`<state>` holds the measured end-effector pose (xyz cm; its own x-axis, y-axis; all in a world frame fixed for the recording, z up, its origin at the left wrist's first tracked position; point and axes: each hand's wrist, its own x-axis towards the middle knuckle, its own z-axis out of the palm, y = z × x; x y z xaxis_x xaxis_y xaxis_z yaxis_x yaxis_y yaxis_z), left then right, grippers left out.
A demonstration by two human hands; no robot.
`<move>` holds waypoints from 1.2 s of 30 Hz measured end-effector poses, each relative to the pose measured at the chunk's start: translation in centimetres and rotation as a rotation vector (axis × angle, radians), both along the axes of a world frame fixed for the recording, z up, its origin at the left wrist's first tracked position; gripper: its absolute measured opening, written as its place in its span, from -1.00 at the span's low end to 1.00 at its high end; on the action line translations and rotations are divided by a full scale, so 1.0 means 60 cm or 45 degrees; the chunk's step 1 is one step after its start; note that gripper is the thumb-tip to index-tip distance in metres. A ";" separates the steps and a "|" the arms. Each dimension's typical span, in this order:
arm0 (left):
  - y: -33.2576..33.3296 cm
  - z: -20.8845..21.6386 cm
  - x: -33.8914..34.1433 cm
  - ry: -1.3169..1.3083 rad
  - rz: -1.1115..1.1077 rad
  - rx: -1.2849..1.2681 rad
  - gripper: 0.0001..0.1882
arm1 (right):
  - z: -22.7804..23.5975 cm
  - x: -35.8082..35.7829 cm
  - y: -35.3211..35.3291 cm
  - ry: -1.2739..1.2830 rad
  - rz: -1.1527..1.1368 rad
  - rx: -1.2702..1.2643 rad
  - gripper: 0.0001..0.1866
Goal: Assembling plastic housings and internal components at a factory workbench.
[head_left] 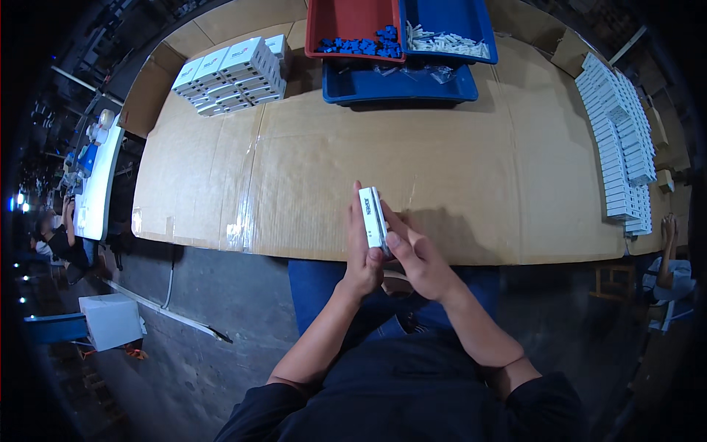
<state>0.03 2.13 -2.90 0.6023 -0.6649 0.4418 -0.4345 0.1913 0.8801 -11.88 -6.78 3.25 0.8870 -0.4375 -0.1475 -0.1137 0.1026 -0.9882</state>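
Between my two hands, just above the near edge of the cardboard-covered table (331, 169), is a small white rectangular plastic case (372, 216) with a dark seam along its side and dark print on its face. My left hand (359, 254) closes along its left side, thumb near the lower end. From the right, my right hand (416, 261) grips it, thumb pressed to its lower right edge. What lies under the case is hidden by the fingers.
At the back stand a red bin (353, 22) of blue pieces, a blue bin (449, 26) of white pieces and a lower blue tray (398, 92) with clear pieces. White boxes (236, 74) are stacked back left; white units (618, 140) are stacked at right. Other people sit at both sides.
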 end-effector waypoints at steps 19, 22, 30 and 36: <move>0.019 0.104 -0.041 1.705 -0.618 0.223 -0.18 | 0.014 -0.009 -0.065 -0.626 -0.040 -1.438 -0.18; 0.001 0.156 -0.061 1.755 -0.327 0.229 -0.21 | 0.001 -0.007 -0.063 -0.678 -0.076 -1.323 -0.21; 0.015 0.111 -0.056 1.633 -0.547 0.195 -0.20 | -0.007 -0.010 -0.071 -0.717 -0.037 -1.239 -0.22; 0.001 0.077 -0.056 1.530 -0.403 0.197 -0.26 | -0.022 -0.015 -0.075 -0.598 -0.032 -0.936 -0.24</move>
<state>-3.36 2.21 1.73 0.3747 -0.8496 -0.3712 0.7037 0.0000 0.7105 -12.80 -11.27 1.91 0.7742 -0.2982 0.5584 0.3158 -0.5825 -0.7489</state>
